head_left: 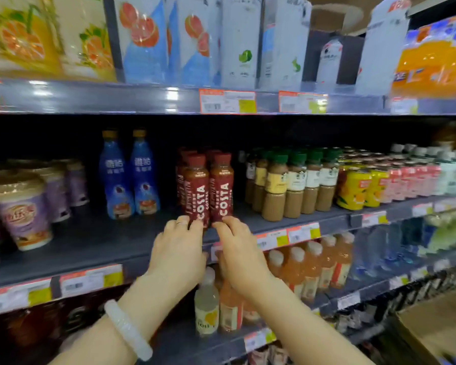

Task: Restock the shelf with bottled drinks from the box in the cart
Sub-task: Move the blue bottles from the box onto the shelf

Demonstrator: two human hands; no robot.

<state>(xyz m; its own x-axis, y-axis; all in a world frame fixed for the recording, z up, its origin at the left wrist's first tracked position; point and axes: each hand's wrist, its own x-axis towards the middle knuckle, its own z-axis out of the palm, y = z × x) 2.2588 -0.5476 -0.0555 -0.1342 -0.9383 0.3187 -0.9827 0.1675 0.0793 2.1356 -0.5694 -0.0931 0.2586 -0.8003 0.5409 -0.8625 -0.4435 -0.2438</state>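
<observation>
Two dark red Costa coffee bottles stand side by side at the front of the middle shelf (103,248), with more red-capped ones behind them. My left hand (178,252) has its fingertips curled round the base of the left Costa bottle (196,191). The fingertips of my right hand (238,252) grip the base of the right Costa bottle (221,188). Both bottles are upright on the shelf. A corner of the cardboard box (437,327) shows at the lower right.
Two blue bottles (129,175) stand left of the Costa row, with purple cups (21,214) further left. Green-capped coffee bottles (292,183) and yellow cans (353,188) fill the right. Cartons line the top shelf; orange drinks (311,267) sit below.
</observation>
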